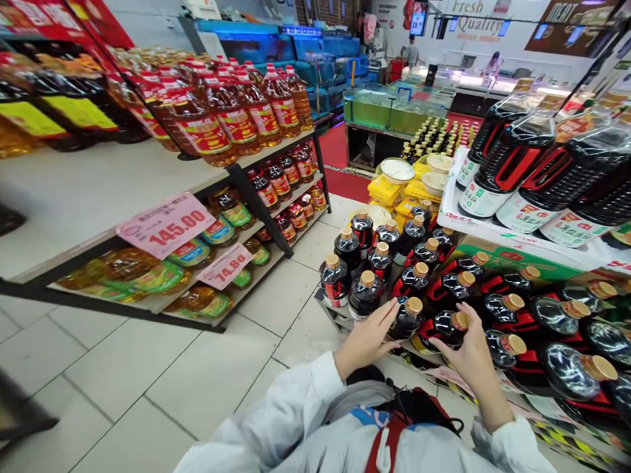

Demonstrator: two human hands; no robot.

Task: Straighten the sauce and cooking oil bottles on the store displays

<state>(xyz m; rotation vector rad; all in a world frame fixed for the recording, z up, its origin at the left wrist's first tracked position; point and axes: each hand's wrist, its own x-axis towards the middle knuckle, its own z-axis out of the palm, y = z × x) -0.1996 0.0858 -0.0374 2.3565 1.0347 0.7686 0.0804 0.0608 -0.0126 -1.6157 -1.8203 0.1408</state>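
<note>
Dark sauce bottles with tan caps and red labels stand packed on a low display at the right. My left hand lies with fingers stretched against the side of the front bottle. My right hand is curled round the neighbouring bottle, fingers by its cap. Both bottles stand upright among the others. White sleeves cover my forearms.
A shelf rack of amber oil bottles with pink price tags stands at the left. Large dark jugs sit on the upper tier at right. Tiled floor lies between. Yellow packs and bowls stand beyond. People stand at a far counter.
</note>
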